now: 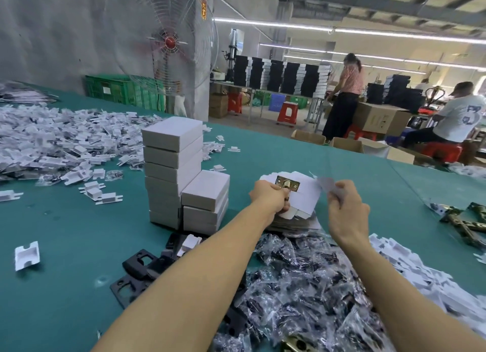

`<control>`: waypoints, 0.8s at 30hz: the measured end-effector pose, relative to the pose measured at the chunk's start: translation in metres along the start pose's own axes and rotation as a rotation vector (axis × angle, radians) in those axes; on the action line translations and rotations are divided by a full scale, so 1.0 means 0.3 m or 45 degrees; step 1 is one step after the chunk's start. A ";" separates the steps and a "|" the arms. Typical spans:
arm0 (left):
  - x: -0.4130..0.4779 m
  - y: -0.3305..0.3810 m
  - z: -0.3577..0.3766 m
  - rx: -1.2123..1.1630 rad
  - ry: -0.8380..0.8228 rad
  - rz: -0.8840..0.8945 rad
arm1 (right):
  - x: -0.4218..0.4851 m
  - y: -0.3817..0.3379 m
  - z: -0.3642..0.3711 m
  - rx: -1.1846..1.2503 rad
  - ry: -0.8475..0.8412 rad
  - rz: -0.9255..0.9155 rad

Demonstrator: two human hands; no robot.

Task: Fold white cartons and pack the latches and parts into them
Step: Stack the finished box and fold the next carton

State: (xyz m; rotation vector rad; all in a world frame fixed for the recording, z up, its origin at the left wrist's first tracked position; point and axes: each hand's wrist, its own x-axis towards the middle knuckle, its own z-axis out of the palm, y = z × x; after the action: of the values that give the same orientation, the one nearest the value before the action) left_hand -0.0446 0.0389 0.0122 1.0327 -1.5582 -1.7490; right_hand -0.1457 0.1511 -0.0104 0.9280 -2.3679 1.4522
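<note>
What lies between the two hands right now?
A pile of flat white cartons, in the head view; left hand holds a brass latch, right hand a carton.

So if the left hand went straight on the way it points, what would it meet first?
Probably the flat cartons just ahead: the left hand, gripping a brass latch, points across their top sheet. Depth is unclear; it might skim over.
</note>
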 end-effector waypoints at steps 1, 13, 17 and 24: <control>0.001 -0.005 0.006 -0.001 -0.003 -0.002 | -0.002 0.004 0.004 -0.056 -0.112 -0.039; -0.158 -0.033 -0.125 -0.291 -0.297 -0.127 | -0.153 -0.112 -0.032 0.272 -0.269 -0.276; -0.223 -0.031 -0.235 -0.584 -0.744 -0.287 | -0.287 -0.209 -0.071 0.539 -0.727 -0.434; -0.312 -0.040 -0.283 -0.553 -0.770 -0.139 | -0.352 -0.282 -0.199 0.233 -1.125 -0.356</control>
State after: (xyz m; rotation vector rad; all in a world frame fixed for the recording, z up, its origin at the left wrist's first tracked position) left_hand 0.0780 0.0721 0.0145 0.3939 -1.3497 -2.4874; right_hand -0.0200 0.2183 0.0294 2.2154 -2.4597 1.3170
